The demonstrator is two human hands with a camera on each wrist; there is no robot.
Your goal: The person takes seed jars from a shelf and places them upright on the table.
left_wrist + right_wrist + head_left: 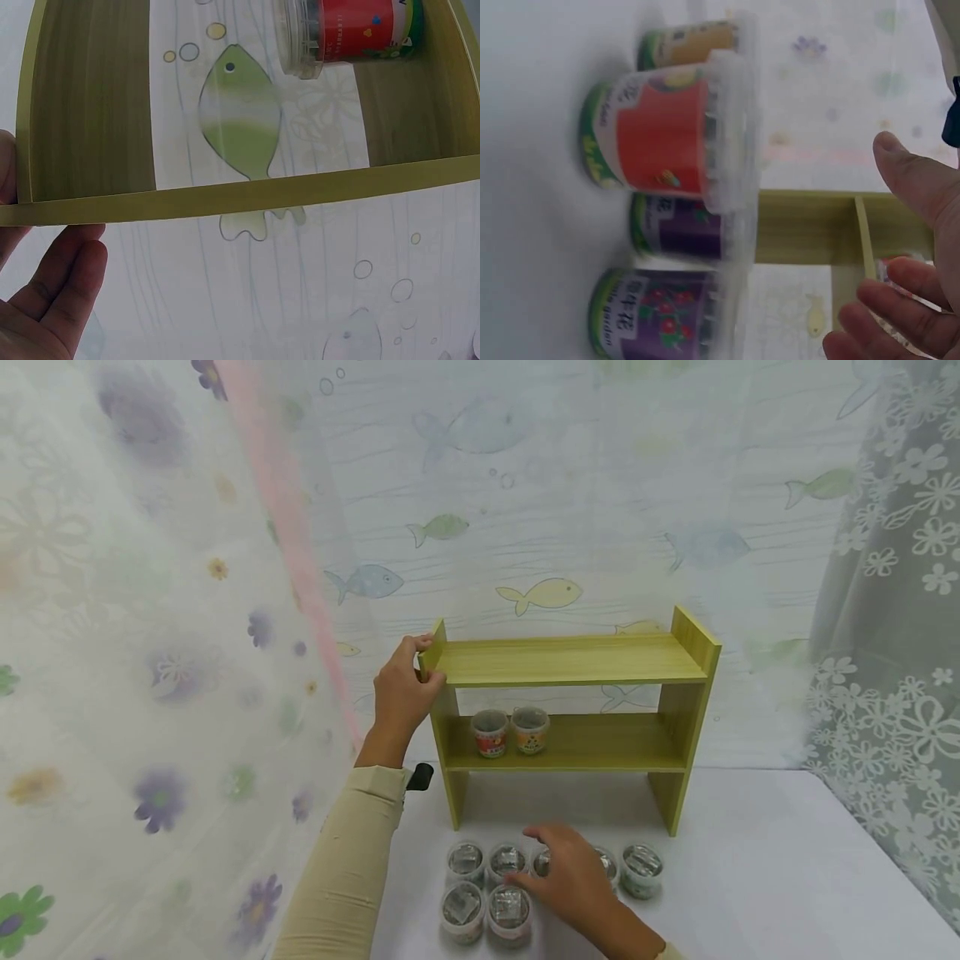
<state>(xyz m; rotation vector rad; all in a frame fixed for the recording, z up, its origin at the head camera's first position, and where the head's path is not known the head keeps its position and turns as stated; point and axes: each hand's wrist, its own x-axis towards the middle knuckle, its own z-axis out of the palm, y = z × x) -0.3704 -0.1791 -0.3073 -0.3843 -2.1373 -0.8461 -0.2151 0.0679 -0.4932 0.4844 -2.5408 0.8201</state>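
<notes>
My left hand [405, 689] grips the top left side panel of a small two-tier wooden shelf [570, 662], its thumb in front. In the left wrist view its fingers [82, 270] lie against the panel's outer face. Two plastic cups stand on the lower tier: a red-labelled one [491, 741] and an orange-labelled one [531, 737]. Over the group of lidded cups on the table hovers my right hand [570, 877], thumb and fingers apart, holding nothing. Close to it in the right wrist view are a red-labelled cup [660, 135] and a purple-labelled cup [656, 315].
Several clear-lidded cups stand in two rows on the white table [757, 860], before the shelf. The front row holds two, including a cup [462, 912] at the left; the back row ends at a cup [642, 870]. Printed curtains [540, 510] hang behind and beside.
</notes>
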